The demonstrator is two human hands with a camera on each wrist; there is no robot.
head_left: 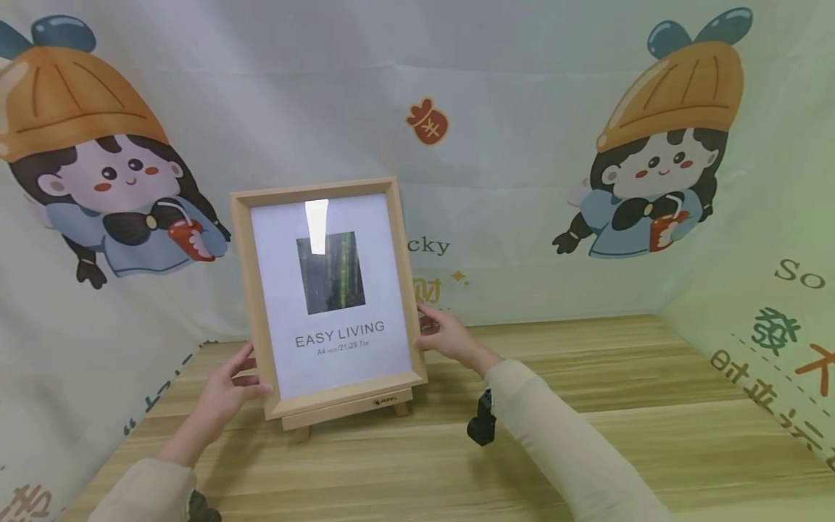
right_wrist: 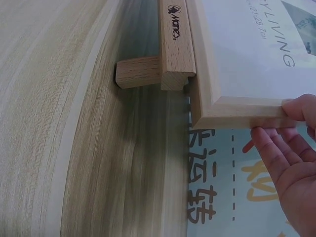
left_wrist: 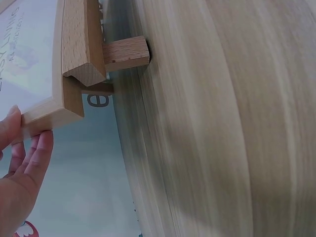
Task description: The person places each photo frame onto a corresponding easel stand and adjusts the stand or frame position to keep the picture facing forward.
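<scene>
Head view: both the left hand (head_left: 225,395) and right hand (head_left: 450,335) pinch the sides of the wooden picture frame (head_left: 404,268), which appears to rest on the tabletop easel's ledge (head_left: 346,409). I'd steady both edges evenly, keeping it centred. Inside the frame sits an "EASY LIVING" sheet (head_left: 331,322).

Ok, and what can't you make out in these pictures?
Upper part of the wooden stand: head view, hidden behind the picture frame.
Start of the printed word ending "cky": head view, covered by the frame.
Top of the dark image: head view, partly covered by a reflection.
Left hand, right hand: wrist views, each partly cut off by the side edge.
</scene>
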